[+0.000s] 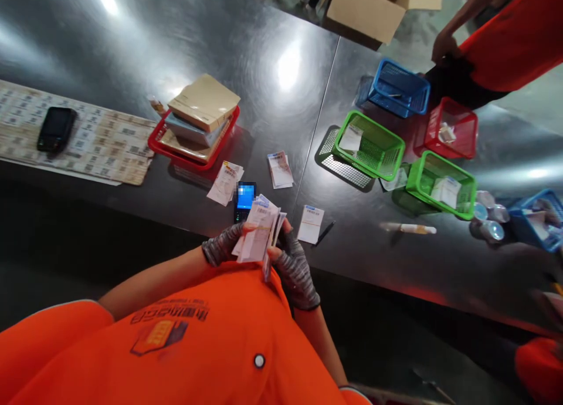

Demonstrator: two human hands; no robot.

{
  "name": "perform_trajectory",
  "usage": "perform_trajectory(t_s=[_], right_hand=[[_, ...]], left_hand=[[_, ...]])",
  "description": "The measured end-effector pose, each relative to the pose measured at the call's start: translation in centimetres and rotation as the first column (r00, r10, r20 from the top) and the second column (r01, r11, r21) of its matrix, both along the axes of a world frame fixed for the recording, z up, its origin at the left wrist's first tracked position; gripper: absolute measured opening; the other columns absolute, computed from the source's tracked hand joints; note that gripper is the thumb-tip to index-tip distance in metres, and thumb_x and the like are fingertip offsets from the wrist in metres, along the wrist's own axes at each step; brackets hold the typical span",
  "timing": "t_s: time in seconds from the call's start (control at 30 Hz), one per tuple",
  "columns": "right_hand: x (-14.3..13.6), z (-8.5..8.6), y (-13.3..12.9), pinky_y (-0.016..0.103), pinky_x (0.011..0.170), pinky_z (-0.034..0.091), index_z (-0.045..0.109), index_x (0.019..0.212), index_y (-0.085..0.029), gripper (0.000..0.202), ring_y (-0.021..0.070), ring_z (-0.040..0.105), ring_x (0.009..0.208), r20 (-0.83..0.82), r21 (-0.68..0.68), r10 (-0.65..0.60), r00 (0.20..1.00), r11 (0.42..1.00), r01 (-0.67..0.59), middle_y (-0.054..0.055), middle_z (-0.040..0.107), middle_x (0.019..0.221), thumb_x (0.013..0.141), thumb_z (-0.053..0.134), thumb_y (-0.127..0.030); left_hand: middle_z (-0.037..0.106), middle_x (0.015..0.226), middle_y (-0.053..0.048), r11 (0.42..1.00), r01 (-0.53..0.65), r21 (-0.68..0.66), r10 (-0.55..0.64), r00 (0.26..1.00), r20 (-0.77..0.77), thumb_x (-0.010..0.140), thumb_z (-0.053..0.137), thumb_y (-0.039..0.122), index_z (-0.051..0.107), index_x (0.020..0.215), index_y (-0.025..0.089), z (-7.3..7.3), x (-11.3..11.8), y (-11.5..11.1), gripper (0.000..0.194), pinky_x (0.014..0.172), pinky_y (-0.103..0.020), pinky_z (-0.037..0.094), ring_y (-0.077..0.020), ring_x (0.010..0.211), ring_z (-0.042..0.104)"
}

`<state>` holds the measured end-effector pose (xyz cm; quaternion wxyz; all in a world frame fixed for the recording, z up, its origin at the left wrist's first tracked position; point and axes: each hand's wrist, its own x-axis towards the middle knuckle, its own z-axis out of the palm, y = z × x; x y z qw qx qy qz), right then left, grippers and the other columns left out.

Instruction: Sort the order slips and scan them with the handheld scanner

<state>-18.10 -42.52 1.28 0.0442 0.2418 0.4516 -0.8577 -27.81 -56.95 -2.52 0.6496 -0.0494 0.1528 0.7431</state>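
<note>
Both my hands wear grey fingerless gloves and hold printed paper slips (259, 235) at the table's near edge. My left hand (226, 243) is closed on the left side of the slips, and my right hand (294, 264) grips a narrower bunch fanned off to the right. Just beyond them lies a handheld scanner (245, 196) with a lit blue screen, partly covered by the slips. Around it are a slip pile (225, 184) to the left, another pile (280, 169) farther back, and a banded stack (311, 223) to the right, beside a black pen (324, 233).
A red basket (153, 144) with books or packets stands left, near a dark handheld device (57, 129) on barcode sheets (109, 152). To the right are green baskets (387, 170), a blue basket (402, 108), a red basket (472, 135) and tape rolls (491, 232). A person (510, 47) stands behind.
</note>
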Motion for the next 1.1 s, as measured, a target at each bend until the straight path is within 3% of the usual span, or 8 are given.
perform_trajectory(t_s=[0.1, 0.23, 0.4, 0.67, 0.8, 0.97, 1.1], right_hand=[[0.2, 1.3, 0.4, 0.046, 0.108, 0.057, 0.064, 0.141, -0.034, 0.072, 0.0312, 0.067, 0.128, -0.002, -0.123, -0.069, 0.998, 0.99, 0.068, 0.002, 0.071, 0.14, 0.074, 0.088, -0.04], [0.3, 2.1, 0.3, 0.046, 0.107, 0.057, 0.069, 0.132, -0.035, 0.066, 0.0321, 0.064, 0.132, 0.014, -0.138, -0.1, 0.995, 0.985, 0.101, 0.001, 0.072, 0.137, 0.07, 0.091, -0.041], [0.2, 2.3, -0.2, 0.045, 0.11, 0.055, 0.064, 0.141, -0.032, 0.072, 0.0319, 0.063, 0.134, -0.04, -0.109, -0.045, 0.998, 0.993, 0.041, 0.003, 0.07, 0.142, 0.074, 0.09, -0.036], [0.4, 2.2, -0.8, 0.043, 0.108, 0.056, 0.061, 0.145, -0.03, 0.075, 0.0312, 0.066, 0.129, 0.003, -0.022, -0.057, 0.998, 0.998, 0.057, 0.004, 0.072, 0.139, 0.076, 0.089, -0.041], [0.2, 2.0, -0.7, 0.043, 0.106, 0.057, 0.063, 0.142, -0.03, 0.069, 0.0299, 0.069, 0.124, 0.028, -0.016, -0.077, 0.997, 0.997, 0.078, 0.004, 0.074, 0.134, 0.078, 0.087, -0.038], [0.3, 1.7, 0.2, 0.042, 0.101, 0.061, 0.072, 0.128, -0.027, 0.052, 0.0305, 0.072, 0.119, 0.084, 0.019, -0.169, 0.982, 0.986, 0.168, 0.005, 0.079, 0.12, 0.081, 0.079, -0.049], [0.6, 1.0, 0.4, 0.041, 0.096, 0.063, 0.071, 0.125, -0.027, 0.049, 0.0301, 0.073, 0.116, 0.106, -0.02, -0.182, 0.978, 0.983, 0.185, 0.005, 0.08, 0.119, 0.083, 0.075, -0.054]], left_hand=[[0.078, 0.116, -0.022, 0.996, -0.044, 0.074, 0.037, 0.996, 0.087, 0.078, 0.076, 0.05, 0.065, 0.14, 0.01, 0.1, -0.1, -0.1, 0.075, 0.103, -0.054, 0.051, -0.0413, 0.111, 0.073], [0.072, 0.132, -0.022, 0.997, -0.071, 0.041, 0.067, 0.994, 0.085, 0.075, 0.077, 0.048, 0.057, 0.149, 0.009, -0.3, 0.1, -0.6, 0.086, 0.114, -0.055, 0.043, -0.0432, 0.13, 0.064], [0.076, 0.124, -0.021, 0.994, -0.105, 0.024, 0.103, 0.993, 0.058, 0.077, 0.079, 0.053, 0.064, 0.141, 0.008, -0.4, 0.3, -0.9, 0.08, 0.11, -0.051, 0.047, -0.041, 0.124, 0.068], [0.077, 0.124, -0.018, 0.994, -0.108, 0.029, 0.104, 0.988, 0.118, 0.082, 0.08, 0.048, 0.07, 0.133, 0.01, -0.2, 0.6, -1.0, 0.066, 0.101, -0.041, 0.054, -0.0311, 0.11, 0.075], [0.077, 0.124, -0.019, 0.995, -0.09, 0.045, 0.083, 0.987, 0.138, 0.08, 0.08, 0.048, 0.07, 0.133, 0.01, -0.4, 0.3, -0.9, 0.065, 0.098, -0.043, 0.055, -0.033, 0.107, 0.076], [0.076, 0.125, -0.022, 0.998, -0.056, 0.001, 0.056, 0.987, 0.152, 0.08, 0.074, 0.044, 0.061, 0.142, 0.005, -1.9, -0.4, -1.7, 0.074, 0.101, -0.048, 0.054, -0.0385, 0.115, 0.073], [0.077, 0.123, -0.021, 0.998, -0.03, -0.05, 0.036, 0.992, 0.121, 0.079, 0.072, 0.043, 0.062, 0.141, 0.006, -3.1, -0.6, -2.3, 0.073, 0.101, -0.051, 0.055, -0.0398, 0.117, 0.072]])
